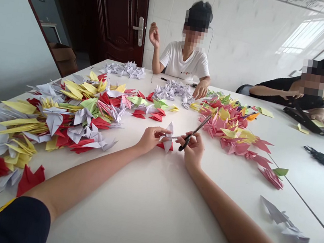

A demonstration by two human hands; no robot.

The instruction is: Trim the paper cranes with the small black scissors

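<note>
left hand [151, 139] pinches a paper crane [167, 138] — right hand [193, 152] holds black scissors [193, 134]

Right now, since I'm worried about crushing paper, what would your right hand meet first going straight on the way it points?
Probably the pale paper crane pinched in the left hand, just ahead of the right hand and its black-handled tool; depth is hard to judge here.

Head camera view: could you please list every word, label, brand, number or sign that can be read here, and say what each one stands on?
No readable text appears in this view.
A small dark print on the co-worker's white T-shirt is too small and blurred to read.
</note>
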